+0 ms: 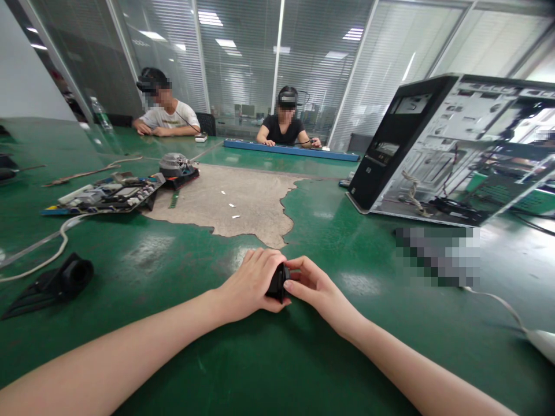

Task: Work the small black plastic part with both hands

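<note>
Near the middle of the green table, both hands are on a small black part (277, 284) whose kind I cannot make out. My left hand (251, 286) wraps over it from the left, with the palm and fingers hiding much of it. From the other side, my right hand (316, 286) pinches the part's right edge between thumb and fingers. The part is held low over the tabletop; I cannot tell whether it touches the surface.
An open computer case (377, 167) stands at the right. To the left lie a circuit board (108, 195), a cooling fan (176, 167), a black plastic duct (60, 283) and a white cable (65, 234). Torn brown sheeting (203, 199) covers the middle. Two people (167, 118) sit across the table.
</note>
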Available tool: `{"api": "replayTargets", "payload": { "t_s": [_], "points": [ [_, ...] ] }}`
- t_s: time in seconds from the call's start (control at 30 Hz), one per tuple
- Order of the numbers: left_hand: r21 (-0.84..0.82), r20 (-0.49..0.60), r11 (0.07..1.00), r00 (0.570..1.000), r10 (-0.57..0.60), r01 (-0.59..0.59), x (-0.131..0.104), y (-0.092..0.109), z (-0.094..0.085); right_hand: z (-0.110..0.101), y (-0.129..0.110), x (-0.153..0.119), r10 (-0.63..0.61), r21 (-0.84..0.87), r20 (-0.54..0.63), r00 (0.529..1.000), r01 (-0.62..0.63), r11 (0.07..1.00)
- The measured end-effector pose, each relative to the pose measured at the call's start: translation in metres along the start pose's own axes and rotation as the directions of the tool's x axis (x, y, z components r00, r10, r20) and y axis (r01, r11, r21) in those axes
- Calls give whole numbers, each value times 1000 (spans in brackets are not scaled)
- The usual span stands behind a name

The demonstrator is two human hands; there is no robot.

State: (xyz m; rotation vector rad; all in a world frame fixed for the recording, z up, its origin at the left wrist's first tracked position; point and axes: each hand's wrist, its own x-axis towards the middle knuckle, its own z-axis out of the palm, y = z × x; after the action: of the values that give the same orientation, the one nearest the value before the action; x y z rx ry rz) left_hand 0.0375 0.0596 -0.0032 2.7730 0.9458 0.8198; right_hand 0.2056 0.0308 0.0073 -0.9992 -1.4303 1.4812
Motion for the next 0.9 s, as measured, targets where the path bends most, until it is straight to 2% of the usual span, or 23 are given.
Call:
{"api": "replayTargets", "payload": {
  "t_s": [0.27, 0.43, 0.6, 0.8, 0.9],
  "points": [
    [-4, 0, 1000, 1000, -8, 8, 0, 2, -1, 0, 2, -2, -36, 30, 18, 999, 35, 999],
    [-6, -5, 1000, 1000, 1, -1, 1, 1, -1, 1, 4, 0, -57, 15, -43, 997, 57, 998],
    [-6, -11, 1000, 1000, 4, -4, 1, 1, -2, 0, 2, 0, -7, -35, -62, 998, 4, 999],
    [-4, -10, 1000, 1000, 1, -1, 0, 1, -1, -1, 0, 0, -24, 30, 29, 999, 23, 999],
    [-1, -19, 1000, 1000, -5, 5, 0, 0, 0, -1, 1, -1, -44, 57, 31, 999, 42, 997]
  ]
}}
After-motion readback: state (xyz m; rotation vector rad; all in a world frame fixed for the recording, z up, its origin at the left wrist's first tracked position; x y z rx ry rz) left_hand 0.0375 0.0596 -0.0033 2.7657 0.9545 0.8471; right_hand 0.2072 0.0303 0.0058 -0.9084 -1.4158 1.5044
